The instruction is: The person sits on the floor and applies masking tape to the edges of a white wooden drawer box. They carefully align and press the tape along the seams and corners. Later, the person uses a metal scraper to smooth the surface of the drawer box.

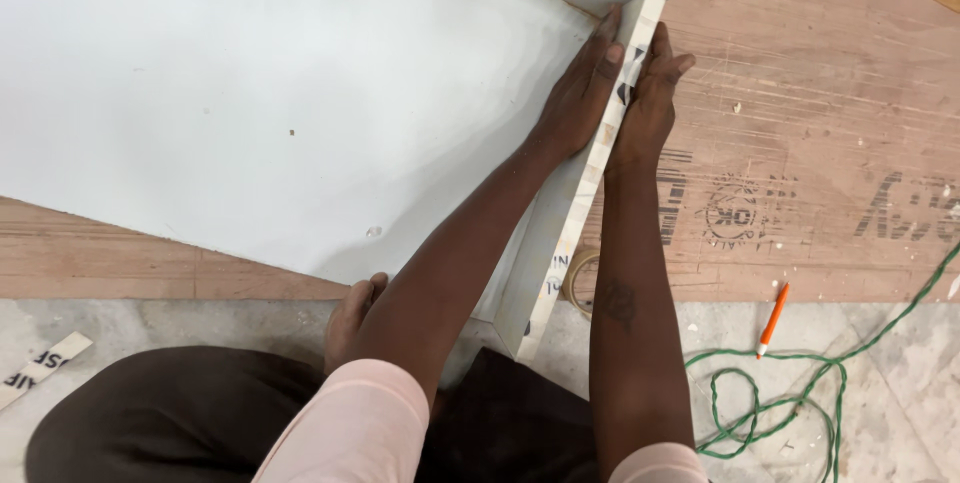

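Now both hands, left hand (pixel 580 93) and right hand (pixel 648 103), press flat together on the tray's raised edge (pixel 600 158), seemingly seating its patterned strip; next likely calls for steady pressure along it.

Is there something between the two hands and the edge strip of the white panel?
Nothing visible. The left hand and right hand lie flat directly against the edge strip of the white panel, one on each side.

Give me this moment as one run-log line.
left hand: flat on inner face of white panel edge | right hand: pressing outer face | orange pen, green cord: on floor, right
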